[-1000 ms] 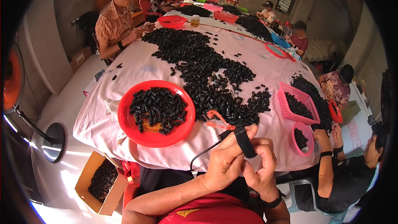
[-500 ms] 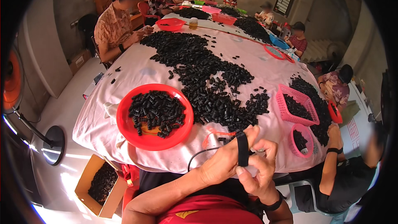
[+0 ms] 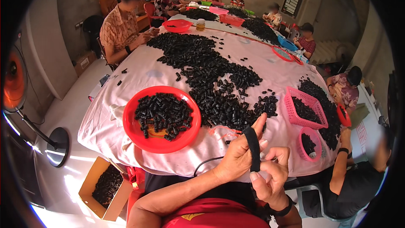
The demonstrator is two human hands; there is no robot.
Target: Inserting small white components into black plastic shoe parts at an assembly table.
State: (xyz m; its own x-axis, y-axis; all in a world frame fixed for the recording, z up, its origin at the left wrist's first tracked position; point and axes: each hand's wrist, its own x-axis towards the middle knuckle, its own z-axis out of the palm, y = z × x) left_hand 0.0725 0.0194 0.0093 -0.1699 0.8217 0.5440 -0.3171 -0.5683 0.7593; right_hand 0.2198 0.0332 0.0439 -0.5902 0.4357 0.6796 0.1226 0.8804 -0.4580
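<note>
In front of my body, at the near table edge, my left hand (image 3: pixel 237 157) has its fingers stretched out, the index pointing up toward the pile. A black fabric strap (image 3: pixel 253 148) runs across that hand at the fingers. My right hand (image 3: pixel 273 181) is close on its right, thumb and bent fingers pinched at the lower end of the strap; the exact grip is partly hidden. Dark bands circle my right wrist. A thin black cord (image 3: pixel 206 159) curves from beside my left hand toward the table edge. Just beyond my hands lies a heap of small black cylindrical pieces (image 3: pixel 223 107).
A red basin (image 3: pixel 130 141) of black pieces stands left on the pink cloth (image 3: pixel 99 122). Pink baskets (image 3: pixel 314 123) stand right. On the floor left are a cardboard box (image 3: pixel 116 204) of dark pieces and a fan (image 3: pixel 57 147). Several people sit around the table.
My left fingers have straightened upward, and the strap bows out longer between my hands. My right hand has shifted slightly down and right. The whole view has shifted a little.
</note>
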